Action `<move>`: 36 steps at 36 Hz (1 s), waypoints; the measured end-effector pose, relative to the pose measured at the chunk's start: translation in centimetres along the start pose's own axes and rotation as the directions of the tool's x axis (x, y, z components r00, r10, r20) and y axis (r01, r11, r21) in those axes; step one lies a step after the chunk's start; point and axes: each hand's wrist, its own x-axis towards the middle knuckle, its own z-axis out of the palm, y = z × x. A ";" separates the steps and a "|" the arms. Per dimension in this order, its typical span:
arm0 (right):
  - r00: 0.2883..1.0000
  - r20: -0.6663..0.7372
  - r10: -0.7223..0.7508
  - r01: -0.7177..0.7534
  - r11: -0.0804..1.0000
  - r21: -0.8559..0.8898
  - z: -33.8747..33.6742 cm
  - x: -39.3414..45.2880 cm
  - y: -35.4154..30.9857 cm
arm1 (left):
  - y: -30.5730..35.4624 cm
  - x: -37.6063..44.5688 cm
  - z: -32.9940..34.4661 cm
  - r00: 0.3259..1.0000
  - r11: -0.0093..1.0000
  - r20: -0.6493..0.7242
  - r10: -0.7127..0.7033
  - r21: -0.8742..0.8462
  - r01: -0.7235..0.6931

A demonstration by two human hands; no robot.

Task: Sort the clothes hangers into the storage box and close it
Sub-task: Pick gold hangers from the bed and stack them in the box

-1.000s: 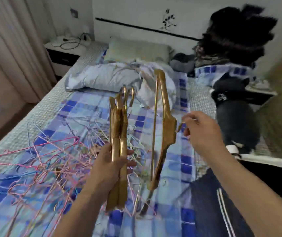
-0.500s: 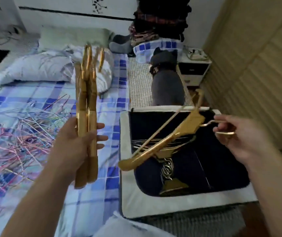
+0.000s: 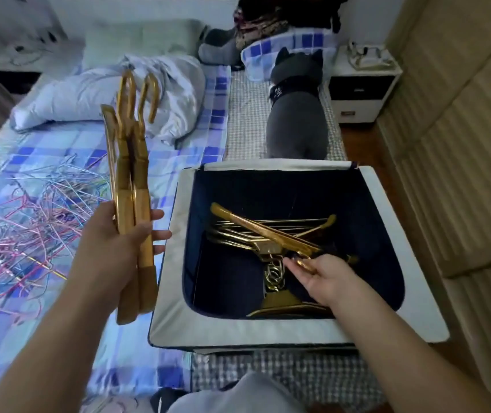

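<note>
Right hand [image 3: 321,275] down inside the open storage box [image 3: 166,263], fingers pinched on the hook of a gold hanger [image 3: 268,234] lying across the stack of gold hangers [image 3: 271,281] already on the dark bottom. Left hand [image 3: 119,242] up over the bed [image 3: 178,141], closed around a bundle of gold hangers [image 3: 131,186] held upright, hooks pointing to the far side. Box sitting at the near right edge of the bed, no lid in view. Tangle of thin wire hangers [image 3: 29,222] spread on the blue checked sheet at the left, not yet sorted. Grey plush toy [image 3: 298,114] just beyond the far wall of the box. Likely trouble from here: hook catching on the hooks beneath when let go, so the hanger lifting back out with the fingers; hanger landing crosswise and propping the stack up, leaving too little room for the rest and for closing. Bundle on the left held only at the lower part, so likely to fan out or slip if tilted. Wire heap badly interlocked, prone to dragging several out at once.
</note>
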 end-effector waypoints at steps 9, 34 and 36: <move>0.992 -0.129 -0.018 -0.018 0.963 -0.269 2.6 8.5 1.5 | -1.3 -0.9 1.0 0.997 0.998 -0.063 -0.046 0.040 0.049; 0.970 -0.013 -0.244 -0.036 -0.093 -0.995 -0.3 19.3 1.1 | -4.4 0.3 0.3 0.979 0.985 -0.153 -0.135 0.089 0.150; 0.973 -0.026 -0.230 -0.043 -0.069 -0.997 -0.1 19.5 1.0 | -4.2 0.3 0.7 0.980 0.985 -0.147 -0.137 0.084 0.150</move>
